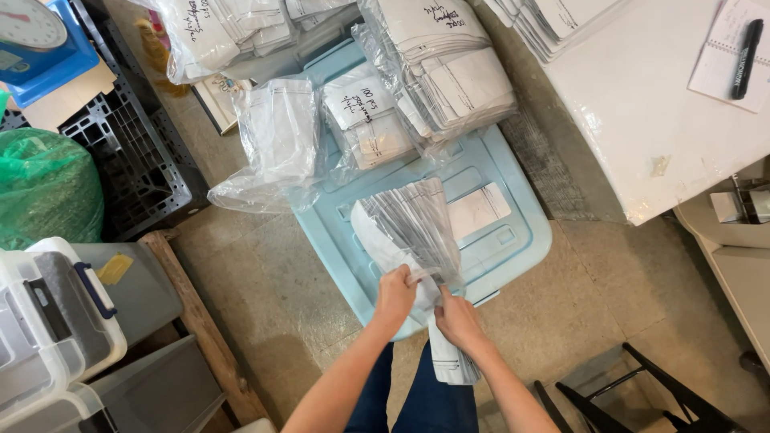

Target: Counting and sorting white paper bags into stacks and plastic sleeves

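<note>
At frame centre, the left hand [395, 295] pinches the mouth of a clear plastic bag [413, 228] around a stack of white pouches [405, 216] on the pale blue bin lid [513, 240]; the right hand [457, 317] grips the lower end, fingers curled. Bagging seems underway; next calls for steadying. The stack's long axis runs lower centre to upper right

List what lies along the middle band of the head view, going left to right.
Green plastic bag → black crate → loose clear bag → bundle of white pouches held by the left hand and right hand → light blue bin lid → white table.
</note>
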